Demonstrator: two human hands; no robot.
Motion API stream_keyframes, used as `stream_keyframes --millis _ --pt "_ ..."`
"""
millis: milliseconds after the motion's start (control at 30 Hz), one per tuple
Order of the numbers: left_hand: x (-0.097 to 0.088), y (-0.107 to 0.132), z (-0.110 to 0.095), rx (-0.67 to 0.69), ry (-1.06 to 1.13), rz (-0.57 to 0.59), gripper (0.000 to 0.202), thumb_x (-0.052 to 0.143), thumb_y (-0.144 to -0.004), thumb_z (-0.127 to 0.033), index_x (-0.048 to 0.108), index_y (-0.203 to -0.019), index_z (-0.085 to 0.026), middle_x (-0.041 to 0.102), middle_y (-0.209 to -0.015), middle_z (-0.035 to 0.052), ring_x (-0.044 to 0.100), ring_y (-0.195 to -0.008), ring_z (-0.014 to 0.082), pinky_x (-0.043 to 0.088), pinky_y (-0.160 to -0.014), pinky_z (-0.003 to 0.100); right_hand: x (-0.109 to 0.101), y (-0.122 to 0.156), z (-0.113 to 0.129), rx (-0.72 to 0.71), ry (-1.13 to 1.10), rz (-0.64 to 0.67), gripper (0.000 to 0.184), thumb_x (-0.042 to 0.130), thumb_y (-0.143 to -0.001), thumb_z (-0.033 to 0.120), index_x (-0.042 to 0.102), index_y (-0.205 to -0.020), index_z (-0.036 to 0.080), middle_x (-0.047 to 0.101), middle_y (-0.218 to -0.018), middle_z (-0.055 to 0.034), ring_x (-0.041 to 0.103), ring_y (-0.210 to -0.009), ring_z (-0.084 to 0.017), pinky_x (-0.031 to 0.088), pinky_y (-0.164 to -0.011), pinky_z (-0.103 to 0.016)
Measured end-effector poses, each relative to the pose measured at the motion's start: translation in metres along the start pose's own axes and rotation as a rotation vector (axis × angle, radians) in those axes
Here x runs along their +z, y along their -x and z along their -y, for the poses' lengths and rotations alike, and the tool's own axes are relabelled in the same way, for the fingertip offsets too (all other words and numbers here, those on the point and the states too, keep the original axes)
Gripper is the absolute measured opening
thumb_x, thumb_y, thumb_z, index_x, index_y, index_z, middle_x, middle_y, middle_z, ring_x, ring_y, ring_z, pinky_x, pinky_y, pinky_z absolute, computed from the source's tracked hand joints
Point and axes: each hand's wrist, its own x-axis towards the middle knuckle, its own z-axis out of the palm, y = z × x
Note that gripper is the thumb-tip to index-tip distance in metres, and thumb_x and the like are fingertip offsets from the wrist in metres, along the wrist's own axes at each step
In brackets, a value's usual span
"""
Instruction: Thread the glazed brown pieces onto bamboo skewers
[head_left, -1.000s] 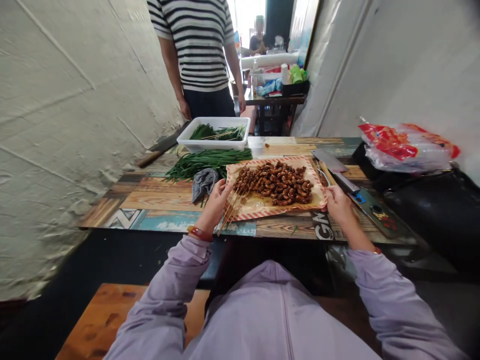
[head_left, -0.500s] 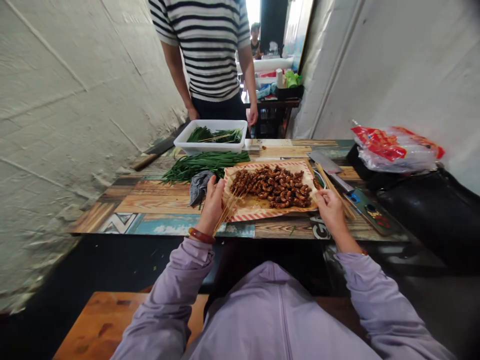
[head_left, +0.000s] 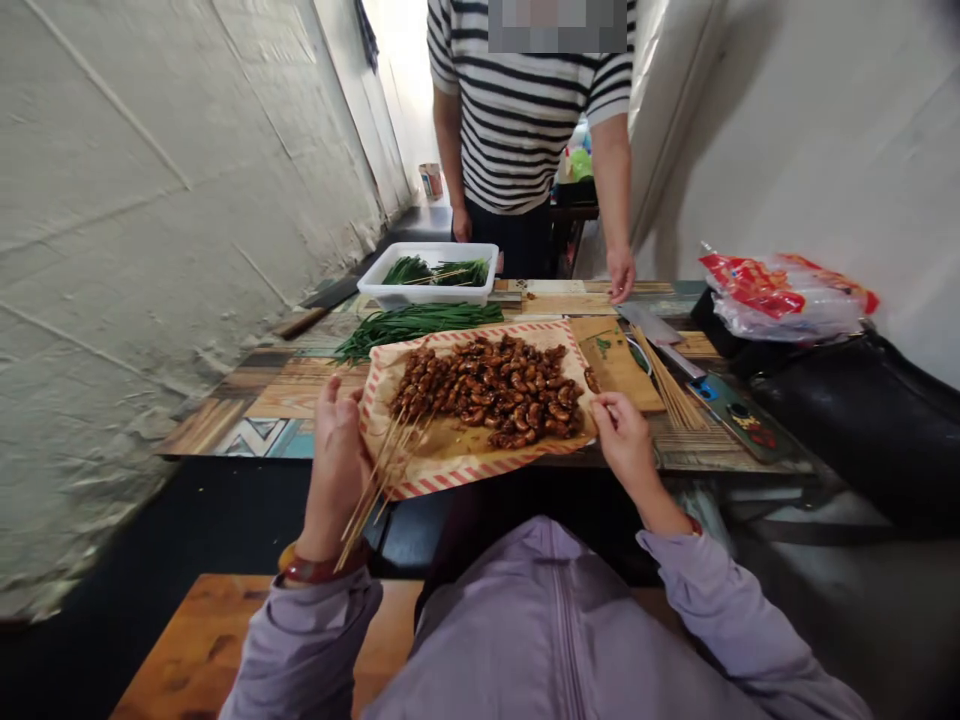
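Observation:
Between my hands is a shallow paper tray (head_left: 450, 480) with a red-and-white striped edge, tilted down at its left front corner. Glossy brown morsels (head_left: 495, 390) are heaped on it; I cannot tell what food they are. Those at the left are threaded on thin bamboo skewers (head_left: 367, 500), whose bare ends stick out past the front left corner over my wrist. My left hand (head_left: 337, 465) grips the left edge, its fingers partly hidden by the tray. At the right edge, my right hand (head_left: 622, 435) pinches the paper between thumb and fingers.
A wooden cutting board (head_left: 622, 375) lies behind the tray. Right of it are bamboo skewers (head_left: 671, 385), a cleaver (head_left: 649, 325) and a phone (head_left: 739, 415). Green chives (head_left: 420, 328) and a white tub (head_left: 427, 293) stand at the back left. A person in stripes (head_left: 525, 130) stands opposite.
Both hands have drawn the tray left and towards me, over the table's front edge, uncovering the cutting board. The person opposite has shifted right, one hand now at the table's far edge.

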Motion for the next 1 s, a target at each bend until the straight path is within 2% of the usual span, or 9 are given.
stream_keyframes --millis 100,233,367,733,867,1000 --pt "-0.024 0.015 -0.009 -0.075 0.104 -0.059 0.067 0.065 -0.077 -0.056 0.043 -0.135 -0.031 0.055 -0.124 0.0039 0.060 -0.108 0.0181 0.044 -0.104 0.038 0.015 0.013 0.012 -0.014 0.003 0.042 0.025 0.050 -0.089 0.042 0.060 -0.094 0.020 0.068 -0.080 -0.0038 0.064 -0.072 -0.018 0.049 -0.067 -0.028" --pt "-0.051 0.032 -0.007 -0.031 0.127 -0.080 0.064 0.065 -0.079 -0.054 0.045 -0.134 -0.030 0.055 -0.124 0.0038 0.059 -0.110 0.0176 0.042 -0.106 0.038 0.023 0.027 0.029 -0.028 0.006 0.068 0.024 0.050 -0.090 0.041 0.060 -0.093 0.020 0.067 -0.077 -0.0031 0.062 -0.066 -0.016 0.045 -0.062 -0.025" --pt "-0.067 0.044 -0.003 -0.011 0.152 -0.095 0.058 0.064 -0.080 -0.051 0.047 -0.132 -0.032 0.057 -0.122 0.0033 0.061 -0.106 0.0172 0.045 -0.103 0.039 0.027 0.037 0.043 -0.043 -0.003 0.087 0.023 0.050 -0.089 0.040 0.060 -0.090 0.020 0.066 -0.076 -0.0025 0.062 -0.067 -0.016 0.044 -0.063 -0.025" --pt "-0.091 0.071 -0.011 -0.010 0.127 -0.213 0.068 0.071 -0.073 -0.052 0.048 -0.132 -0.029 0.057 -0.112 0.0025 0.062 -0.095 0.0151 0.051 -0.095 0.036 0.043 0.057 0.046 -0.050 -0.094 0.185 0.023 0.049 -0.090 0.042 0.059 -0.090 0.021 0.066 -0.078 -0.0021 0.062 -0.068 -0.016 0.044 -0.061 -0.024" --pt "-0.094 0.073 -0.009 0.000 0.096 -0.225 0.066 0.069 -0.075 -0.052 0.048 -0.133 -0.029 0.057 -0.116 0.0033 0.061 -0.099 0.0150 0.051 -0.095 0.034 0.044 0.056 0.044 -0.038 -0.092 0.193 0.024 0.049 -0.090 0.042 0.059 -0.090 0.020 0.065 -0.076 -0.0019 0.061 -0.066 -0.015 0.043 -0.060 -0.024" --pt "-0.091 0.070 -0.005 -0.022 0.075 -0.217 0.069 0.068 -0.075 -0.054 0.045 -0.135 -0.028 0.057 -0.118 0.0048 0.061 -0.101 0.0179 0.051 -0.095 0.037 0.043 0.057 0.039 -0.025 -0.088 0.189 0.024 0.049 -0.090 0.042 0.059 -0.092 0.020 0.065 -0.076 -0.0023 0.062 -0.067 -0.016 0.045 -0.061 -0.024"
